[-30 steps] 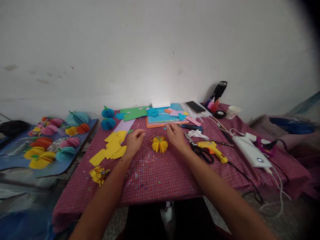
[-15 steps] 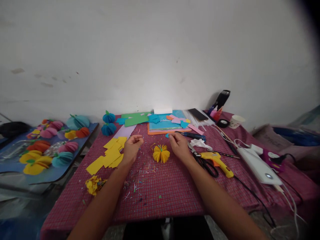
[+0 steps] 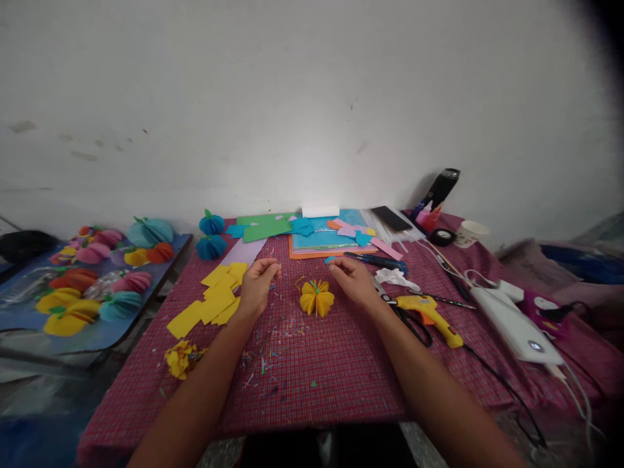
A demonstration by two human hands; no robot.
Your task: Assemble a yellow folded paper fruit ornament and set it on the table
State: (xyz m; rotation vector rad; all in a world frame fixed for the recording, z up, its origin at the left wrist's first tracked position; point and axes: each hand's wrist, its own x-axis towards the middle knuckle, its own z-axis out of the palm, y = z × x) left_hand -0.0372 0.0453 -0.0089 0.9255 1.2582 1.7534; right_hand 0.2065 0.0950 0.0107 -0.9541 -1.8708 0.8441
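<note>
Two hands flank a yellow paper ball (image 3: 316,298) mid-surface.
The left hand (image 3: 257,285) is loosely curled, fingertips pinched together; the right hand (image 3: 354,279) has curled fingers by a blue scrap (image 3: 330,260). Yellow squares (image 3: 214,300) lie toward the left edge, scissors (image 3: 407,315) and glue gun (image 3: 429,311) toward the right.

No lettering, label, brand or number is legible anywhere. The paper cup (image 3: 470,233), the dark bottle (image 3: 440,188) and the white power strip (image 3: 511,323) show no print sharp enough to make out; the strip shows only a small lit spot.
</note>
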